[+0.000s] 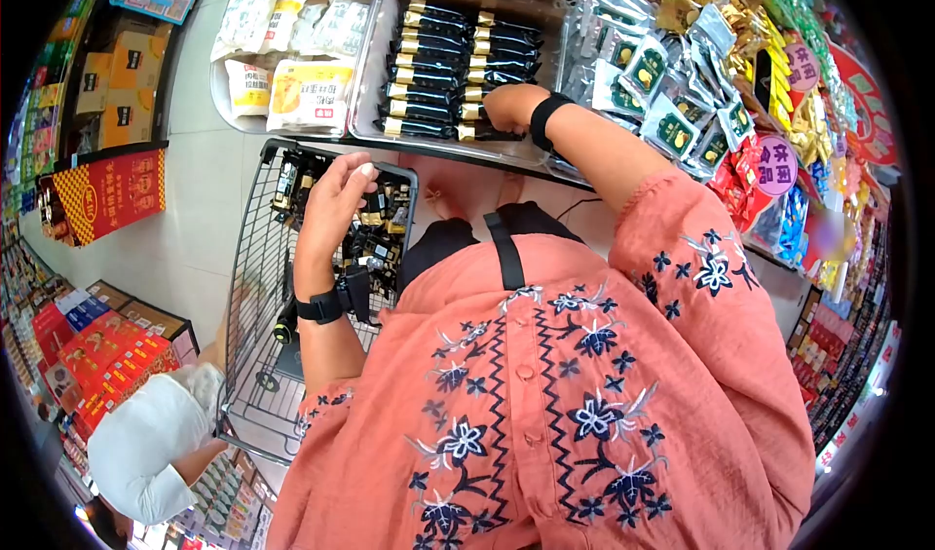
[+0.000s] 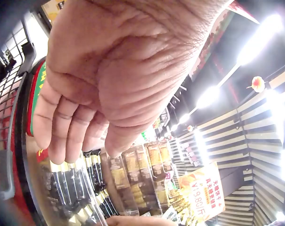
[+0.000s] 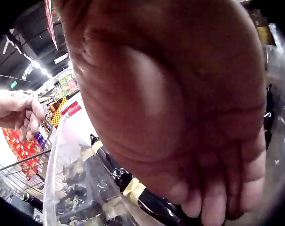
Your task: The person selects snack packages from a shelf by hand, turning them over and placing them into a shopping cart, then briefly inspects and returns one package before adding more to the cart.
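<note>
My right hand [image 1: 518, 109] reaches into a clear bin [image 1: 362, 82] where black packets with gold ends [image 1: 425, 61] lie in two neat columns. Its fingers point down at the near end of the right column. In the right wrist view, the fingertips lie against a black packet [image 3: 156, 203], with the thumb close beside them. My left hand [image 1: 336, 199], fingers loosely extended, hovers over a shopping cart [image 1: 255, 287] and holds nothing. Many small black-and-gold packets [image 1: 388, 207] fill the cart below it. The left wrist view shows the left palm [image 2: 133, 80] with the fingers pointing toward the bin.
White and yellow bags [image 1: 310, 97] fill the bin on the left. Silver-and-green packets [image 1: 672, 126] pile up on the right, with gold and red ones beyond. A person in a white shirt [image 1: 146, 443] bends behind the cart. A red-and-yellow display box [image 1: 105, 194] stands farther left.
</note>
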{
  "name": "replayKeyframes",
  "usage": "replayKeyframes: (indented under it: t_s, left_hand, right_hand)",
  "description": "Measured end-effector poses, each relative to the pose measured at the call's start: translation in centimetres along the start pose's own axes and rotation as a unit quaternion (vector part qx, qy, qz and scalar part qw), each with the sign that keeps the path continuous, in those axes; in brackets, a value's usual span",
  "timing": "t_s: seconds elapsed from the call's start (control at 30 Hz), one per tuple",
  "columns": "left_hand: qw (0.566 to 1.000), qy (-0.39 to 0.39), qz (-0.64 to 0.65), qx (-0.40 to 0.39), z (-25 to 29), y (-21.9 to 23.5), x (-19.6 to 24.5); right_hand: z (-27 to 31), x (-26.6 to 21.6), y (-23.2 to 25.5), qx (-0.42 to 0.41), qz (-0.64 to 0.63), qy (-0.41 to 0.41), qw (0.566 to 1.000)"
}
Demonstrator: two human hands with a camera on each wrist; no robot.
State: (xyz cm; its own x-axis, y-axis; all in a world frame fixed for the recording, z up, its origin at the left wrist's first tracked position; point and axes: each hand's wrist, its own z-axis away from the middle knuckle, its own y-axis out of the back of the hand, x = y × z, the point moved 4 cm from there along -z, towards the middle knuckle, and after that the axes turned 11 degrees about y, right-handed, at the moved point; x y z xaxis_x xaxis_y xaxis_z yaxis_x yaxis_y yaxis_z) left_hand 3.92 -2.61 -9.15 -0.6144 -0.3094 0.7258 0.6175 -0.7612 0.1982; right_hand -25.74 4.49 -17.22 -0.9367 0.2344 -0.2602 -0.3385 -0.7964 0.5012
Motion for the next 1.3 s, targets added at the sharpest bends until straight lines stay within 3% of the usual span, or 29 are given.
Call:
replayKeyframes:
  t_s: [0.1,0.3,0.57,1.0,1.2,1.3]
  left_hand:
    - [1.000,0.003,0.003,-0.001,0.2,0.1,-0.1]
    - [1.000,-0.001,0.001,0.007,0.5,0.4,-0.6]
    - [1.000,0.009,-0.004,0.001,0.6,0.3,-0.9]
    - [1.000,0.014,-0.004,-0.008,0.4,0.3,-2.3]
    - [1.000,0.018,-0.018,-0.009,0.3,0.3,-1.8]
    - [0.999,0.020,-0.029,-0.001,0.3,0.5,-2.1]
  right_hand:
    - [-0.2,-0.2,-0.4,-0.040,0.009,0.006,0.999]
    - [0.0,0.8,0.4,0.089,0.073,0.028,0.993]
    - [-0.2,-0.7,-0.7,0.027,0.084,0.040,0.995]
    - [0.5,-1.0,-2.0,-0.002,0.023,0.049,0.999]
    - [0.1,-0.4,-0.5,-0.023,0.072,0.070,0.995]
    - [-0.7,1.2,1.6,0.096,0.061,0.097,0.989]
